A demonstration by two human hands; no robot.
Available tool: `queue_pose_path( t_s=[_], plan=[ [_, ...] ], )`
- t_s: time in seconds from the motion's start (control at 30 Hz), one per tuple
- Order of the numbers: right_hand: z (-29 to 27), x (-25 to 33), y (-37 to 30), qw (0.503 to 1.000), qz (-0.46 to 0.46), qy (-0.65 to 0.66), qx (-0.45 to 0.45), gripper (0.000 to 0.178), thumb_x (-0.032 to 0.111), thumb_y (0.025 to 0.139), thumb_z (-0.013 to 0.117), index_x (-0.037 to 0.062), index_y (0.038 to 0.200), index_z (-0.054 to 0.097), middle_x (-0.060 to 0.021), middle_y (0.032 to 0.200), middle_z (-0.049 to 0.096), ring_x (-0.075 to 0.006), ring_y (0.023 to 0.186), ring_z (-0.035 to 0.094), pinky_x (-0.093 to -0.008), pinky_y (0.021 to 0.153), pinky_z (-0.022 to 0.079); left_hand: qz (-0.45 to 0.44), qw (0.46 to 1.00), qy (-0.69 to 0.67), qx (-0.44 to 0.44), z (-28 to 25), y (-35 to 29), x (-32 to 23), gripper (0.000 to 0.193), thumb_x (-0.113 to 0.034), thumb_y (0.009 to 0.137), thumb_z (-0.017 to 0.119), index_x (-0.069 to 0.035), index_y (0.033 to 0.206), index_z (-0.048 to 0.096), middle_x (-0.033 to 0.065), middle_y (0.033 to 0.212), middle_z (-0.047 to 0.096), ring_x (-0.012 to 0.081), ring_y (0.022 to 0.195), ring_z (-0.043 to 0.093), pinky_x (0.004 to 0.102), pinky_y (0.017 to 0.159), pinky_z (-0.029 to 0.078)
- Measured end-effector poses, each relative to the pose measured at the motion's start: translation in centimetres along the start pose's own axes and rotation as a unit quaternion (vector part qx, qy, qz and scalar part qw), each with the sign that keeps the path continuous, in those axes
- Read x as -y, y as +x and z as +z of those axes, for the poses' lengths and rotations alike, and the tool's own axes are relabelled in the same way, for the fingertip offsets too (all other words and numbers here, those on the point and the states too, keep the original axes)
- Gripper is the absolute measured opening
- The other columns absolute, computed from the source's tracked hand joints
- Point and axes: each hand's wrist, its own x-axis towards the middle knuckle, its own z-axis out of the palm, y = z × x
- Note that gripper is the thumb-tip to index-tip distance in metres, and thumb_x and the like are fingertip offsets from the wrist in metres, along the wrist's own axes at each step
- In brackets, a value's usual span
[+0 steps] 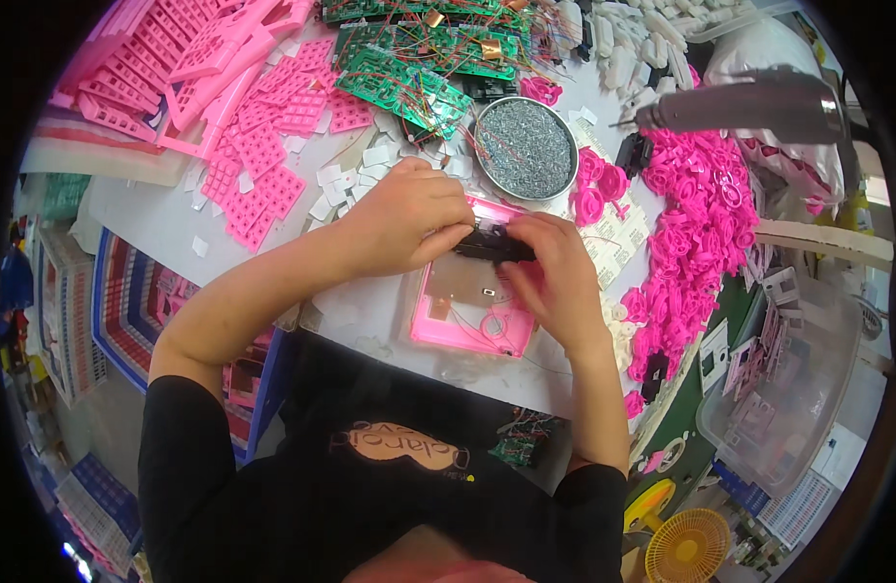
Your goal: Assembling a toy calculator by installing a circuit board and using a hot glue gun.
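A pink plastic housing [424, 328] lies open on the table in front of me, its inside facing up, with a thin wire and a small round ring in its near part. Across its far part sits a black plastic part [480, 243]. My left hand [416, 216] is closed on the left end of that part, thumb and fingers pinched. My right hand [562, 275] grips its right end, fingers curled over it. The fingers hide much of the black part and the housing's far edge.
Beyond the hands stands a round tray of small screws [526, 148]. Green circuit boards [399, 87] with wires lie behind, pink keypads [263, 175] at left, pink loops [696, 223] at right. An electric screwdriver [744, 105] hangs at upper right. White pieces [329, 189] lie scattered.
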Motion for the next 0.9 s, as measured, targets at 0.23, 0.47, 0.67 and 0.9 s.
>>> queue_pose_path(
  t_s=[0.23,0.47,0.67,0.9],
  plan=[
    [-0.5,1.2,0.0,0.992,0.074,0.090,0.042,0.046,0.006,0.075,0.078,0.0050,0.117,0.060,-0.0143,0.102,0.064,-0.0345,0.094,0.060,-0.0424,0.081,0.050,0.018,0.999,-0.001,0.037,-0.2,0.8,0.1,0.008,-0.012,0.085,0.068,-0.009,0.091,0.064,0.0054,0.085,0.061,0.0255,0.085,0.059,0.0402,0.087,0.040],
    [0.3,1.2,0.4,0.997,0.038,0.067,0.017,0.034,0.008,0.078,0.076,0.0045,0.109,0.064,-0.0126,0.104,0.062,-0.0330,0.097,0.058,-0.0416,0.083,0.048,0.015,0.992,0.013,0.121,-1.1,1.7,-0.4,0.010,-0.016,0.085,0.069,-0.008,0.089,0.064,0.0064,0.085,0.060,0.0259,0.085,0.061,0.0412,0.083,0.043],
    [0.1,1.5,0.9,0.998,0.018,0.044,0.046,0.030,0.008,0.077,0.074,0.0050,0.105,0.064,-0.0115,0.105,0.060,-0.0323,0.100,0.056,-0.0408,0.086,0.047,0.008,0.980,0.064,0.189,-2.2,3.0,-1.6,0.011,-0.018,0.085,0.068,-0.007,0.086,0.066,0.0080,0.085,0.062,0.0280,0.080,0.064,0.0423,0.069,0.052],
    [0.0,1.8,1.1,0.997,0.034,0.041,0.055,0.032,0.009,0.076,0.073,0.0052,0.107,0.062,-0.0122,0.106,0.059,-0.0323,0.101,0.056,-0.0414,0.087,0.047,0.009,0.983,0.062,0.171,-1.9,2.6,-1.6,0.010,-0.017,0.084,0.067,-0.008,0.079,0.067,0.0080,0.083,0.062,0.0270,0.077,0.067,0.0407,0.065,0.055]
  ],
)
